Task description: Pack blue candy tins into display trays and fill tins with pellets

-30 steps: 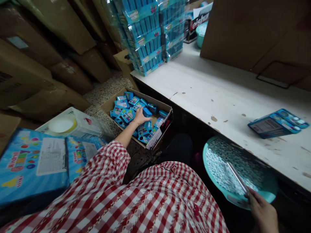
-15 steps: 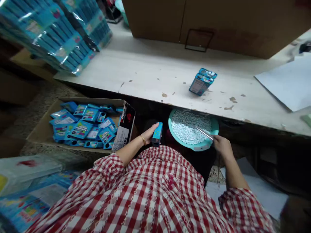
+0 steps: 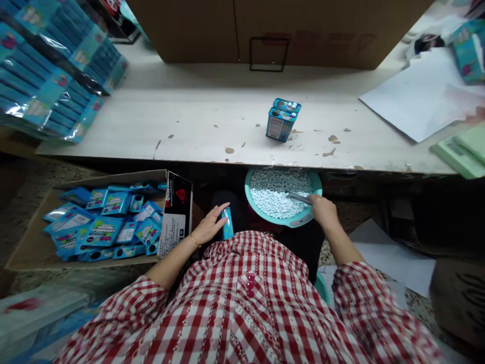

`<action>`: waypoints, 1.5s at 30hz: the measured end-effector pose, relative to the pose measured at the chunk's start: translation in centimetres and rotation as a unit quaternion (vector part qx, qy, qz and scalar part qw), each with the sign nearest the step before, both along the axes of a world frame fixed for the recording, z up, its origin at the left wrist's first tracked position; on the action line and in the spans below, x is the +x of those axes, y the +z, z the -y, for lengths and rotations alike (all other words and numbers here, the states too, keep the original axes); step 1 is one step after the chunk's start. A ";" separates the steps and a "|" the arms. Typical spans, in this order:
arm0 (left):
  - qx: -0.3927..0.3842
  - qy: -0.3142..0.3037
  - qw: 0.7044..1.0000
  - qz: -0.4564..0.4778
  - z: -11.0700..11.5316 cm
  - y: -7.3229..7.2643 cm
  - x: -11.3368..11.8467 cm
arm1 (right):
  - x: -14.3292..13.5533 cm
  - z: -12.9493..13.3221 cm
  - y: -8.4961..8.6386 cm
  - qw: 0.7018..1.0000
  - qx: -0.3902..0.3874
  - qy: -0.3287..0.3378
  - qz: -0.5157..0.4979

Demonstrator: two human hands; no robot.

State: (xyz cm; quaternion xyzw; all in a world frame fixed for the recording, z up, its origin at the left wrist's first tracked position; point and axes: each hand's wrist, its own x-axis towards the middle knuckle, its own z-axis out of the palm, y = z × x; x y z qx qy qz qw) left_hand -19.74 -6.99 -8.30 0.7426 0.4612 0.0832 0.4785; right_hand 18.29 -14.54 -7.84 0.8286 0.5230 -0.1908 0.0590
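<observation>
My left hand [image 3: 209, 225] is wrapped round a small blue box [image 3: 227, 223] just above my lap, to the right of the carton. My right hand [image 3: 323, 210] grips the handle of a metal scoop [image 3: 298, 197], whose far end rests among small pale pellets [image 3: 271, 202]. These fill a turquoise basin [image 3: 295, 221] under the table's front edge. Two upright blue boxes [image 3: 279, 126] stand together on the white table [image 3: 197, 116], with a few pellets on their tops.
An open carton [image 3: 32, 253] of blue packets lies at the left. Wrapped blue packs [image 3: 49, 86] stand at the table's left end. A large brown box [image 3: 322, 35] is at the back; paper [image 3: 424, 96] and a pale green case [image 3: 462, 151] lie at the right.
The whole view has shifted, so the table and its things appear further left. The blue box in my left hand is now turned and more upright. The scoop lies lower in the pellets.
</observation>
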 end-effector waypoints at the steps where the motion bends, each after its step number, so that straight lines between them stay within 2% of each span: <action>1: 0.029 -0.007 1.000 -0.008 0.1 -0.2 0.1 | -1.0 -0.6 -1.1 0.999 0.011 -0.024 -0.027; 4: 0.075 -0.052 0.996 -0.003 0.2 -0.4 0.3 | -3.9 -2.8 -4.4 0.993 0.043 -0.078 -0.077; 8: 0.072 -0.185 0.980 -0.004 -0.5 0.2 -0.2 | -5.2 -4.8 -7.3 0.981 0.092 -0.113 -0.126; 13: 0.132 -0.307 0.942 -0.033 -1.9 0.9 -0.7 | -3.6 -4.4 -8.2 0.955 0.162 -0.114 -0.219; 18: 0.182 -0.360 0.906 -0.127 -3.2 1.4 0.3 | -2.2 -3.4 -7.4 0.932 0.211 -0.108 -0.275; 20: 0.183 -0.353 0.911 -0.113 -3.8 1.5 0.7 | -1.7 -3.0 -6.7 0.926 0.221 -0.107 -0.287; 22: 0.168 -0.308 0.934 -0.068 -4.5 1.6 1.2 | -1.2 -2.6 -5.8 0.922 0.225 -0.105 -0.297; 24: 0.131 -0.212 0.969 -0.004 -4.8 1.7 2.1 | -0.7 -2.1 -4.6 0.918 0.227 -0.102 -0.308; 26: 0.078 -0.105 0.989 0.070 -4.9 1.5 3.6 | -0.2 -1.6 -3.0 0.912 0.232 -0.101 -0.324; 28: 0.041 -0.029 0.990 0.134 -4.8 1.2 5.7 | 0.2 -1.2 -1.1 0.904 0.239 -0.100 -0.341; 32: 0.037 0.060 0.978 0.196 -4.7 0.3 10.3 | 0.7 -0.8 3.1 0.906 0.227 -0.077 -0.350; 35: 0.040 0.081 0.976 0.200 -4.9 -0.2 12.8 | 0.6 -1.1 5.8 0.936 0.189 -0.045 -0.295; 39: 0.076 0.066 0.979 0.178 -4.8 -0.6 14.5 | -0.3 -2.1 8.5 0.989 0.088 0.023 -0.113; 42: 0.110 0.054 0.981 0.148 -4.5 -0.8 15.4 | -2.1 -3.3 10.2 0.997 -0.001 0.076 0.010; 45: 0.123 0.047 0.984 0.123 -4.2 -1.1 16.0 | -4.5 -4.6 11.6 0.988 -0.041 0.134 0.066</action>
